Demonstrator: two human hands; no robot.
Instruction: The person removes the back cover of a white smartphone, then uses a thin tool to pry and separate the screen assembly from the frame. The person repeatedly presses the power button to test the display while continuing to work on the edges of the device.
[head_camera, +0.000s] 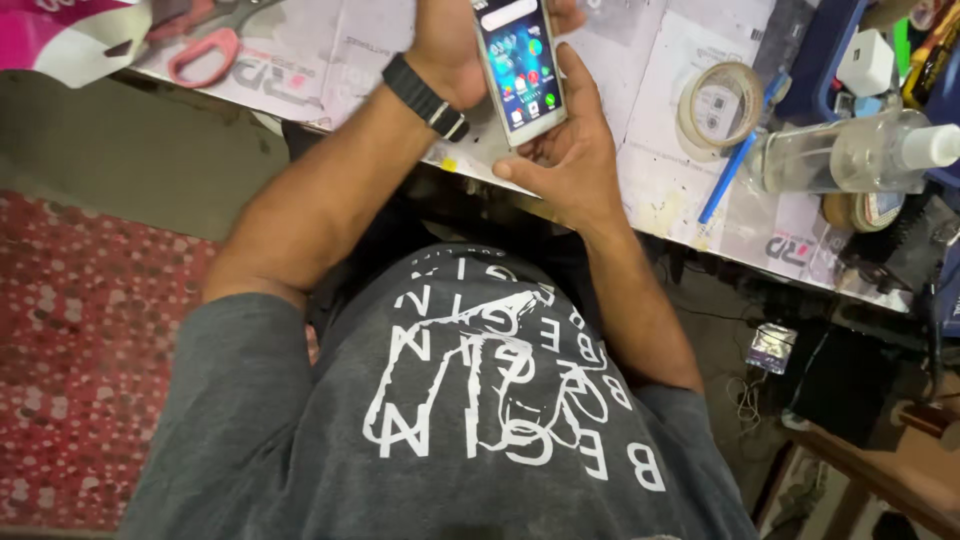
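Both hands (520, 110) gripping lit phone (520, 65) over desk (650, 200) edge (held loosely, it seems); could slip to floor

Grey short-sleeved T-shirt (450, 420) with white printed hand graphic and lettering at lower centre, black banded wristwatch (425, 98) at upper centre, bare forearms, no rings visible on fingers (575, 70).

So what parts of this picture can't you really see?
- Left hand, head view: fingertips cut off by the top edge.
- Smartphone: top end cut off by the same edge; its screen icons are too small to tell apart.
- Right hand: palm hidden behind the phone.
- Pink-handled scissors: blades run out of frame.
- Shelf items at far right: blurred clutter.
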